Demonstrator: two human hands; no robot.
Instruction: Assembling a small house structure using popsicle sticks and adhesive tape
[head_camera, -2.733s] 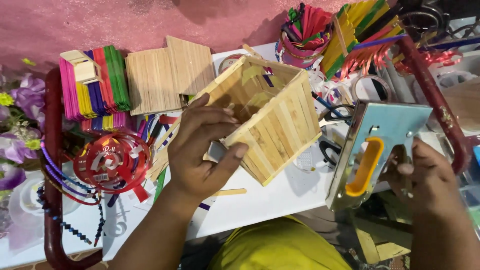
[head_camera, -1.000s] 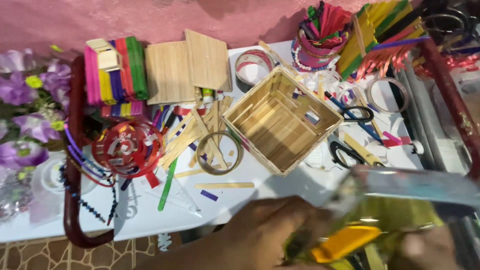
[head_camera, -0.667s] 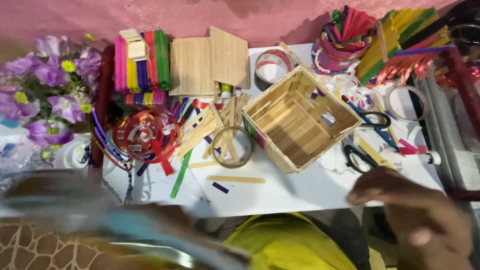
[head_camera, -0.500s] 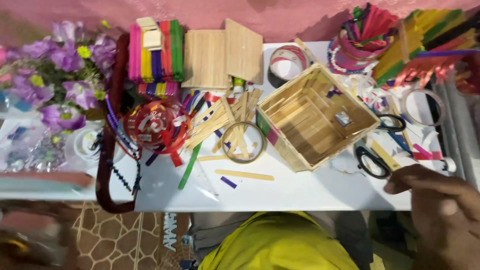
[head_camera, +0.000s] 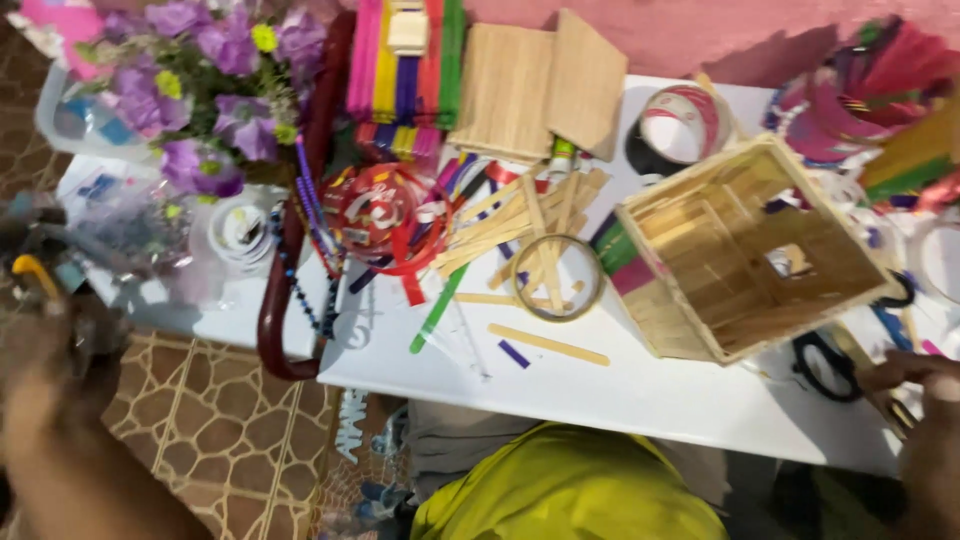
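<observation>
The blurred left hand (head_camera: 45, 390) at 8 o'clock reaches off the white table (head_camera: 640, 390), grip unreadable; the right hand (head_camera: 925, 400) at 4 o'clock rests beside black scissors (head_camera: 825, 362), fingers curled, holding nothing I can make out; the unheld stick box (head_camera: 750, 262) at 2 o'clock lies tilted, so 1 careless sweep could knock it.

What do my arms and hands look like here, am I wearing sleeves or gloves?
Both are bare. The left hand and its forearm show no sleeve or glove, though motion blurs them heavily. The right hand is also ungloved, with no sleeve in view. No ring, watch or bracelet can be made out. Below, a yellow-green garment covers the lap.
</observation>
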